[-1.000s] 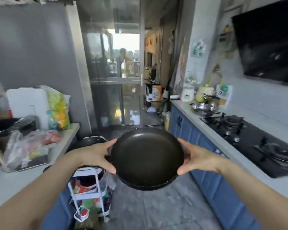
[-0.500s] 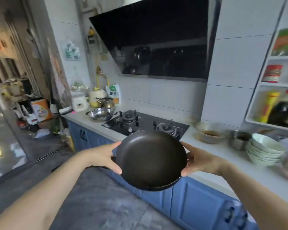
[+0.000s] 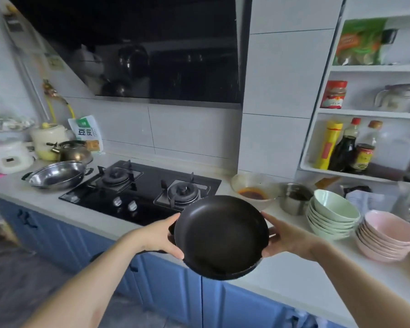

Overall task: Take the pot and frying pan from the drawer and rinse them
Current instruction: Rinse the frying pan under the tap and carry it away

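A round black frying pan (image 3: 221,236) is held in the air in front of me, tilted so its inside faces me. My left hand (image 3: 160,236) grips its left rim and my right hand (image 3: 285,237) grips its right rim. The pan hovers over the front edge of the white counter (image 3: 291,278), just right of the black gas hob (image 3: 140,192). Its handle is hidden from me. A steel two-handled pot (image 3: 57,176) sits on the counter left of the hob.
Right of the pan stand stacked green bowls (image 3: 331,215), stacked pink bowls (image 3: 386,235), a small steel cup (image 3: 295,197) and a bowl with red sauce (image 3: 253,190). A kettle (image 3: 75,151) and rice cooker (image 3: 8,157) are at far left. Blue cabinets (image 3: 166,290) run below.
My view has swung right, from the doorway to the hob and the shelves. Both hands keep the same grip on the frying pan, now carried over the counter edge.
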Tool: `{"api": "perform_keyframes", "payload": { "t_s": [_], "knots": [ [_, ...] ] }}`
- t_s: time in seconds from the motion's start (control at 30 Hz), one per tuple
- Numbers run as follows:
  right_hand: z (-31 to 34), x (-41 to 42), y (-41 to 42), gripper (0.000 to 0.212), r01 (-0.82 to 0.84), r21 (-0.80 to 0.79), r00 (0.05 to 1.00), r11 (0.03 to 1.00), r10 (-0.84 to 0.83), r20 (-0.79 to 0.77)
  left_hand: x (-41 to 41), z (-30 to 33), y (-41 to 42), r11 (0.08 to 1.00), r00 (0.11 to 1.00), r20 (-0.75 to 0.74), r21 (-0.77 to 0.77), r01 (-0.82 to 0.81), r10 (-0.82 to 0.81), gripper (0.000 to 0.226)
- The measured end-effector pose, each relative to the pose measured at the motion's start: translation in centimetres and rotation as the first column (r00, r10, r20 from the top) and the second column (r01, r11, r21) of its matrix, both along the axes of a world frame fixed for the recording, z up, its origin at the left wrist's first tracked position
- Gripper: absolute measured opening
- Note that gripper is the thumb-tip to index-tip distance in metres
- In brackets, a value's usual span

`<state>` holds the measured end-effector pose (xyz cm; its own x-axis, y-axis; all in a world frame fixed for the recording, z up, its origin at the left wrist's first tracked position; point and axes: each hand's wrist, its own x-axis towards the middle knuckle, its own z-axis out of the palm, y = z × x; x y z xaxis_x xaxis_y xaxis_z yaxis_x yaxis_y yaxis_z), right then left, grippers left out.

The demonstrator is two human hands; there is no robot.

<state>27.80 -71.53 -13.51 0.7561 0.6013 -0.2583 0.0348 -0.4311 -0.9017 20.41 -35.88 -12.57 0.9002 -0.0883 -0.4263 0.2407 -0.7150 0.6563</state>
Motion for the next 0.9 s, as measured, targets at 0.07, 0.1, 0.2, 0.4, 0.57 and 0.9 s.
{"api": "perform_keyframes", "payload": {
  "t_s": [0.07,0.1,0.2,0.4,0.57,0.9],
  "knots": [
    [-1.8,3.8,0.1,0.101,-0.01,-0.021,1.0,1.0,0.01,-0.018,3.1,-1.8,-0.7,1.0,1.0,-0.007,0.01,-0.028,0.028,0.123],
    [-2.8,5.5,0.1,0.102,-0.02,-0.041,1.0,0.999,0.019,-0.025,4.5,-2.7,-1.1,0.999,0.999,-0.016,0.015,-0.046,0.046,0.124],
    [-6.0,10.0,0.2,0.107,-0.042,-0.101,0.997,0.994,0.035,-0.075,7.7,-5.7,-1.9,0.996,0.994,-0.067,0.021,-0.084,0.086,0.125],
    [-10.4,15.2,0.4,0.1,-0.063,-0.117,0.989,0.991,0.047,-0.14,11.9,-9.6,-2.6,0.996,0.991,-0.101,0.013,-0.088,0.089,0.12],
    [-13.2,17.1,0.6,0.101,-0.065,-0.13,0.99,0.989,0.048,-0.131,13.6,-11.3,-2.7,0.995,0.991,-0.086,0.017,-0.102,0.103,0.116],
    [-15.7,17.6,0.3,0.092,0.0,-0.155,0.994,0.988,-0.017,-0.109,14.3,-14.3,-3.1,0.99,0.984,-0.107,0.007,-0.143,0.143,0.122]
  ]
}}
